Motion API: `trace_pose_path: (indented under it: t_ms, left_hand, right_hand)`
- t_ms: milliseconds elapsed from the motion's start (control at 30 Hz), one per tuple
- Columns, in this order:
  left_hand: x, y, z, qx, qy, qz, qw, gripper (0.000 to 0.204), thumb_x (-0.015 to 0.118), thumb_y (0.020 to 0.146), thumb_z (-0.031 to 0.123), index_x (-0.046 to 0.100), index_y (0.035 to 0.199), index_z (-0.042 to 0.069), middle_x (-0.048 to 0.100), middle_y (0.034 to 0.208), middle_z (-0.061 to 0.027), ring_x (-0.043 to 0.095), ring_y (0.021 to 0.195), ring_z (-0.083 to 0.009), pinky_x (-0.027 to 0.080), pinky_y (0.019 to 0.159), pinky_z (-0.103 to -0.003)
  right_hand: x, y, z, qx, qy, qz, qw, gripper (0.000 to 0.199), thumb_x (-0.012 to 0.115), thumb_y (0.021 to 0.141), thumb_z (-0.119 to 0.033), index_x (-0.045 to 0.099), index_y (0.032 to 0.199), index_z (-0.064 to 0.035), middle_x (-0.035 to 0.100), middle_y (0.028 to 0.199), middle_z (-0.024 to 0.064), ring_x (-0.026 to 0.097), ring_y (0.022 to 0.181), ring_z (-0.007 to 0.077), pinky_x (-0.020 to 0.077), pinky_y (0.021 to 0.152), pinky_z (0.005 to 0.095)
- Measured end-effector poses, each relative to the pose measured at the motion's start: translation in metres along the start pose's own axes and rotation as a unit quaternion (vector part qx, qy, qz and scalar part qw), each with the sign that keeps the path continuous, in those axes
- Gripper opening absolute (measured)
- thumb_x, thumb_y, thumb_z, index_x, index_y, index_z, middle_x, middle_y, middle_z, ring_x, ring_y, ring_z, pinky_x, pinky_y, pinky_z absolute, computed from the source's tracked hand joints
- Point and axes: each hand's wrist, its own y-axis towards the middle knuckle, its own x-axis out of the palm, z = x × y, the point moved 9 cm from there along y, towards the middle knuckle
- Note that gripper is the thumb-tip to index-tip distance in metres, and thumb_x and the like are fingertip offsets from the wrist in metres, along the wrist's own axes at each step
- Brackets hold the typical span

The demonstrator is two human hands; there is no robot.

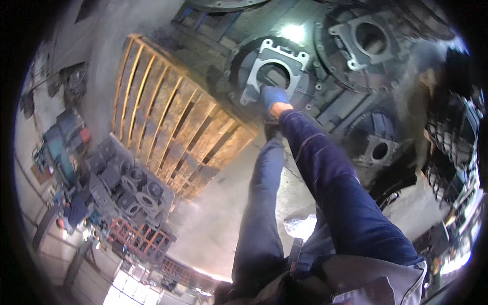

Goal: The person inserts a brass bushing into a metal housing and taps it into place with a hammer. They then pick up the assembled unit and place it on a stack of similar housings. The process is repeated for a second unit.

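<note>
My right hand (pixel 273 96), in a blue glove, reaches forward to a cast metal housing (pixel 257 76) with a big round opening and bolt lugs at its corners. The fingers are closed at the near rim of that opening; their tips are partly hidden. Machined faces on the housing shine bright silver. It sits on a larger dark round flange (pixel 237 63) with bolt holes around its edge. My left hand is out of view.
A slatted wooden pallet (pixel 203 132) stands left of my legs. A similar housing (pixel 351 43) lies at the far right, a smaller one (pixel 390 147) nearer. Dark castings (pixel 127 178) and a reddish metal crate (pixel 140 236) are at left. Chains (pixel 450 137) hang at right.
</note>
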Motion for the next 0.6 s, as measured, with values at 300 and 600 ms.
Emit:
trace_pose_path:
  t_ms: [300, 600]
  left_hand:
    - [-0.054, 0.041, 0.025, 0.118, 0.027, 0.03, 0.992, 0.029, 0.064, 0.096, 0.031, 0.072, 0.107, 0.006, 0.074, 0.099, -0.0141, 0.071, 0.092, -0.0321, 0.056, 0.079, -0.044]
    - [-0.107, 0.047, 0.058, 0.166, 0.057, 0.093, 0.98, 0.027, 0.062, 0.097, 0.029, 0.071, 0.108, 0.006, 0.074, 0.1, -0.013, 0.071, 0.092, -0.0321, 0.056, 0.08, -0.043]
  right_hand:
    - [-0.085, -0.2, 0.089, 0.028, 0.047, -0.099, 0.994, 0.053, 0.074, 0.082, -0.052, 0.077, 0.101, -0.0027, 0.075, 0.098, 0.0227, 0.072, 0.093, 0.042, 0.0567, 0.084, 0.0471]
    - [-0.123, -0.414, 0.266, 0.274, 0.111, -0.026, 0.955, 0.066, 0.072, 0.083, -0.061, 0.075, 0.107, 0.0012, 0.074, 0.103, 0.0276, 0.072, 0.099, 0.044, 0.0549, 0.09, 0.0466]
